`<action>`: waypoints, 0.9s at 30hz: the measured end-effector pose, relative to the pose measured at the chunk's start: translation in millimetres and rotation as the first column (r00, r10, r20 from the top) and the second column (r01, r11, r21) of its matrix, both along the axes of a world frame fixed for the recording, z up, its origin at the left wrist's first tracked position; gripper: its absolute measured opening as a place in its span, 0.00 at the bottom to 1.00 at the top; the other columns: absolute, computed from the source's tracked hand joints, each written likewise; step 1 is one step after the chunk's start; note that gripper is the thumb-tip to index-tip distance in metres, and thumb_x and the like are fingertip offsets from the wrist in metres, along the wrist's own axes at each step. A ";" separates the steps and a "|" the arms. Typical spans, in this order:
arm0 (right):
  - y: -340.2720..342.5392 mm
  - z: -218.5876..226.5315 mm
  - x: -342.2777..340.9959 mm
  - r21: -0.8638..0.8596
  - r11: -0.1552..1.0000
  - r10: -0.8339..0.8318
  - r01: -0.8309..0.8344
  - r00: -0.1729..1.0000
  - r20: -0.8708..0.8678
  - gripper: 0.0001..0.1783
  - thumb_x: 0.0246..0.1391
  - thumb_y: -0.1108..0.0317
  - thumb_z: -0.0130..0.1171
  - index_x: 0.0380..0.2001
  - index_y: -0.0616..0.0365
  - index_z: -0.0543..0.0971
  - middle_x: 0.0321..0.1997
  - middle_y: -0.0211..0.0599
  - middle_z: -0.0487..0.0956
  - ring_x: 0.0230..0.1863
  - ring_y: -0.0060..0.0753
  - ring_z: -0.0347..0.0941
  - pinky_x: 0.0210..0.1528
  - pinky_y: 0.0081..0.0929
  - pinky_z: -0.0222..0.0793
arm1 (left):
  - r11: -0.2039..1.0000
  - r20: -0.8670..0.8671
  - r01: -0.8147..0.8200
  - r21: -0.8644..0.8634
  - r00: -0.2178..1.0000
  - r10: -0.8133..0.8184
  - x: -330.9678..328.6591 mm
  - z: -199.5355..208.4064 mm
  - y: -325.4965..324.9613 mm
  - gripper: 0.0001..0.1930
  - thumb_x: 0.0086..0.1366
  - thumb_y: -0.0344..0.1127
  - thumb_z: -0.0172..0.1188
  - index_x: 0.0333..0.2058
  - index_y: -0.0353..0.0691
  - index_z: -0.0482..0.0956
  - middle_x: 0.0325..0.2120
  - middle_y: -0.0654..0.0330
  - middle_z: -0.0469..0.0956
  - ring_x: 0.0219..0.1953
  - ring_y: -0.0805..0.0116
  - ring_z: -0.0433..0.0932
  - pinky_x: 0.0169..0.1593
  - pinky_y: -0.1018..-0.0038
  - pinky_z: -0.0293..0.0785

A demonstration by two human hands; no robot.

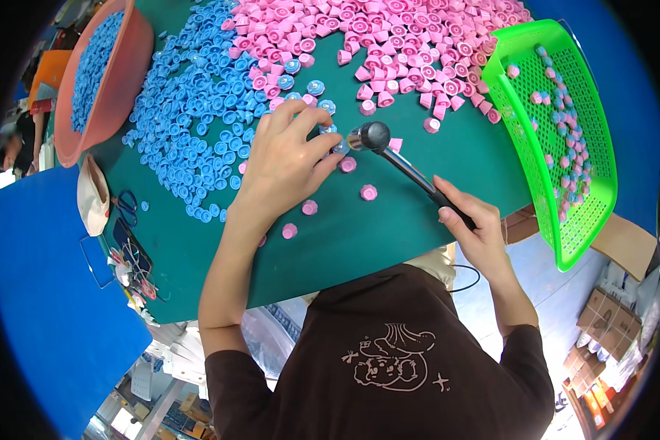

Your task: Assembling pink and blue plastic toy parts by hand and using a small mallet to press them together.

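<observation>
My right hand (474, 226) is closed round the dark grip of a hammer (405, 167), whose metal shaft slants up to the left. The hammer's round black-capped head is right beside the fingertips of my left hand (282, 158). Those fingers are bent and pinch a small blue cap (340, 148), partly hidden by the thumb and the hammer head. A short row of blue caps (328, 108) seated on pink pieces runs away from my left fingers. Around my left hand lie a few loose pink cup-shaped pieces (368, 192).
A heap of blue caps (205, 95) spreads across the left of the green table (374, 242), and pink cups (396, 44) cover its far side. A pink basin (136, 51) stands far left. At right, a green basket (524, 147) holds joined pink-and-blue pieces. Scissors (127, 207) lie left.
</observation>
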State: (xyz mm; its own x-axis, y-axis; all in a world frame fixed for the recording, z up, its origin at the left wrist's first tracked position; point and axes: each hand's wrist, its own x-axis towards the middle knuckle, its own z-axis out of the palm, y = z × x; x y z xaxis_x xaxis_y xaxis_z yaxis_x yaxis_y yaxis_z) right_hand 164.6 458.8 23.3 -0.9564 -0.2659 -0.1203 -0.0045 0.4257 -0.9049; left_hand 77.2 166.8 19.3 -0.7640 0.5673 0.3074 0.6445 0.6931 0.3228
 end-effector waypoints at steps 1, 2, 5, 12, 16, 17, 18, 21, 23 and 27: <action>-0.3 0.9 -0.2 0.025 1.000 0.018 -0.018 1.000 0.011 0.21 0.59 0.71 0.58 0.56 0.62 0.74 0.43 0.41 0.82 0.37 0.26 0.75 0.45 0.22 0.69 | 1.000 0.001 0.001 0.009 1.000 -0.001 0.0 -0.9 -1.5 0.13 0.46 0.34 0.71 0.33 0.44 0.81 0.40 0.64 0.75 0.49 0.55 0.70 0.48 0.62 0.67; -0.9 1.7 -0.7 0.027 0.999 0.019 -0.020 1.000 0.011 0.21 0.59 0.71 0.58 0.56 0.62 0.74 0.43 0.41 0.82 0.37 0.26 0.75 0.45 0.22 0.69 | 1.000 0.002 0.002 0.019 1.000 -0.002 0.0 -1.5 -2.5 0.13 0.46 0.34 0.71 0.33 0.44 0.81 0.41 0.64 0.75 0.49 0.55 0.70 0.48 0.62 0.67; -3.6 5.0 -2.0 0.047 0.998 0.043 -0.044 0.999 0.031 0.22 0.59 0.70 0.58 0.56 0.62 0.74 0.42 0.42 0.82 0.38 0.27 0.75 0.46 0.23 0.68 | 1.000 0.011 -0.002 0.030 1.000 0.002 -0.4 0.4 -2.8 0.13 0.46 0.34 0.71 0.33 0.44 0.81 0.40 0.64 0.75 0.48 0.55 0.70 0.48 0.61 0.67; -8.1 6.5 -2.8 0.047 0.999 0.010 -0.010 1.000 0.000 0.22 0.58 0.69 0.58 0.56 0.62 0.75 0.36 0.40 0.81 0.34 0.25 0.73 0.42 0.21 0.67 | 0.998 -0.002 -0.017 0.056 1.000 0.017 2.3 4.9 -3.0 0.14 0.45 0.34 0.72 0.33 0.44 0.81 0.39 0.64 0.76 0.47 0.56 0.71 0.48 0.62 0.68; -8.5 11.2 -3.4 0.101 0.995 0.020 -0.017 0.999 -0.028 0.22 0.56 0.72 0.59 0.55 0.63 0.75 0.31 0.37 0.78 0.29 0.25 0.70 0.36 0.20 0.65 | 0.993 0.011 -0.073 0.097 0.997 0.072 7.0 12.0 -13.1 0.15 0.43 0.32 0.73 0.32 0.44 0.82 0.39 0.64 0.76 0.47 0.57 0.71 0.48 0.63 0.68; -9.1 12.7 -3.2 0.099 0.995 0.023 -0.021 0.999 -0.024 0.22 0.56 0.72 0.59 0.55 0.63 0.75 0.31 0.37 0.78 0.29 0.25 0.70 0.36 0.20 0.65 | 0.989 0.000 -0.100 0.106 0.995 0.100 8.9 15.7 -17.7 0.14 0.43 0.31 0.73 0.32 0.44 0.82 0.39 0.64 0.77 0.46 0.57 0.71 0.48 0.63 0.68; -9.9 14.2 -2.5 0.121 0.992 0.062 -0.044 0.987 -0.148 0.23 0.55 0.73 0.60 0.55 0.63 0.75 0.29 0.36 0.77 0.28 0.26 0.68 0.34 0.21 0.64 | 0.989 0.004 -0.104 0.104 0.995 0.105 11.1 19.1 -23.0 0.14 0.43 0.31 0.73 0.32 0.44 0.82 0.39 0.64 0.77 0.46 0.57 0.71 0.48 0.63 0.68; -15.7 16.7 -4.7 0.250 0.965 0.131 -0.084 0.975 -0.179 0.23 0.54 0.76 0.59 0.55 0.63 0.75 0.26 0.36 0.74 0.25 0.27 0.66 0.32 0.22 0.63 | 0.961 -0.083 -0.229 0.155 0.966 0.243 16.4 26.8 -35.2 0.12 0.44 0.28 0.72 0.30 0.41 0.82 0.36 0.61 0.78 0.44 0.58 0.73 0.48 0.64 0.68; -16.9 19.6 -10.4 0.338 0.932 0.174 -0.133 0.981 -0.091 0.24 0.54 0.76 0.59 0.56 0.62 0.75 0.26 0.36 0.73 0.24 0.28 0.65 0.30 0.22 0.62 | 0.944 -0.104 -0.290 0.157 0.946 0.308 24.5 27.9 -47.8 0.12 0.44 0.29 0.72 0.31 0.42 0.82 0.36 0.62 0.78 0.43 0.58 0.73 0.47 0.64 0.68; -2.7 13.3 -0.7 0.208 0.978 0.054 -0.019 0.985 -0.166 0.23 0.54 0.77 0.58 0.55 0.63 0.75 0.31 0.38 0.78 0.28 0.27 0.70 0.33 0.23 0.66 | 0.857 -0.038 -0.476 0.196 0.870 0.492 58.9 34.7 -67.2 0.12 0.48 0.28 0.70 0.33 0.41 0.82 0.34 0.60 0.78 0.41 0.60 0.74 0.46 0.66 0.69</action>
